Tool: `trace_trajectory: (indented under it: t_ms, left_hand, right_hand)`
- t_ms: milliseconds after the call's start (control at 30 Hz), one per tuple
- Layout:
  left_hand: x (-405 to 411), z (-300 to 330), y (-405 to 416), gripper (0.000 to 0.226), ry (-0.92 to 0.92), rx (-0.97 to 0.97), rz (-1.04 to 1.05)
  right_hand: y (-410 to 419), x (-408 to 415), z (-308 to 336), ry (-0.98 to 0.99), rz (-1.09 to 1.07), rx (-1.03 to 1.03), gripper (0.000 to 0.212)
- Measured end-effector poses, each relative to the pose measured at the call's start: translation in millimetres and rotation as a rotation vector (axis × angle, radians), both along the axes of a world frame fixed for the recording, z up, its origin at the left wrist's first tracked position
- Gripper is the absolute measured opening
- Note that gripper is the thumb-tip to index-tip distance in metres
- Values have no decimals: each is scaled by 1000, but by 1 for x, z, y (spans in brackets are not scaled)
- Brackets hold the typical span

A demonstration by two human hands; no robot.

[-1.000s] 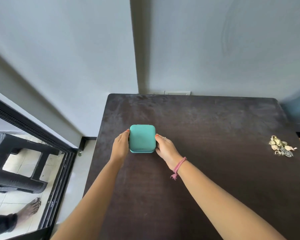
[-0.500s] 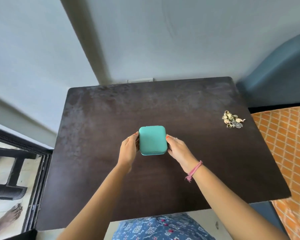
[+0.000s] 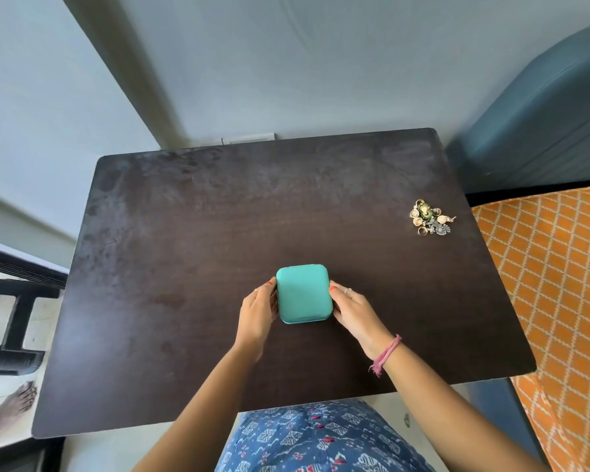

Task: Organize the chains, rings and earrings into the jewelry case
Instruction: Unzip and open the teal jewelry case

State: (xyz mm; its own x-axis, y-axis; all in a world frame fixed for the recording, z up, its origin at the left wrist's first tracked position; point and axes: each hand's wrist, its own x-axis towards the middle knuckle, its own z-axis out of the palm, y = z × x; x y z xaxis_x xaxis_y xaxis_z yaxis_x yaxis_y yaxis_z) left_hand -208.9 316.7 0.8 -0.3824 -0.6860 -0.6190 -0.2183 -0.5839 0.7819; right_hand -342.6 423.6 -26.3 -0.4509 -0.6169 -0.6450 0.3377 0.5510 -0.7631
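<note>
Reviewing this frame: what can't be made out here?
- Head view: jewelry case interior, hidden by its closed lid.
- Jewelry pile: single pieces too small to sort; chains not discernible.
- Left hand and right hand: fingertips behind the case sides.

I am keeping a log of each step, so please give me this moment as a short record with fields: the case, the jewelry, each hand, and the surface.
case: teal jewelry case, lid closed, on the table near the middle
jewelry: small heap of rings and earrings, near the table's right edge, apart from the case
left hand: left hand holds the case's left side
right hand: right hand holds the case's right side
surface: dark wooden table
</note>
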Motion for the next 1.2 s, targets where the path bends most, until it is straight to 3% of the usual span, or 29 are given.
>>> trace_trajectory:
  t_ms: [300,367,467,567,633,833,1033,1200]
  left_hand:
    - [5,-31,-1,23,-132,-97,-69]
    - [8,-35,-6,44,-231,-280,-245]
    - [8,-33,-16,78,-304,-666,-687]
    - [0,-28,-27,93,-348,-952,-1085]
    - [-9,-28,-34,96,-375,-1029,-1242]
    - [-19,-28,-46,90,-381,-985,-1354]
    - [-18,-29,-46,88,-377,-977,-1359]
    - [-16,-32,-44,88,-393,-970,-1354]
  right_hand:
    - [7,-7,-7,47,79,55,40]
    - [3,-22,-8,136,158,65,39]
    - [-12,-47,-2,361,404,47,45]
    - [-37,-66,6,553,733,22,49]
    - [-53,-73,7,620,935,48,50]
    - [-78,-89,7,660,1180,113,44]
    - [-85,-95,8,726,1190,127,27]
    - [-73,-87,8,1055,1217,161,27]
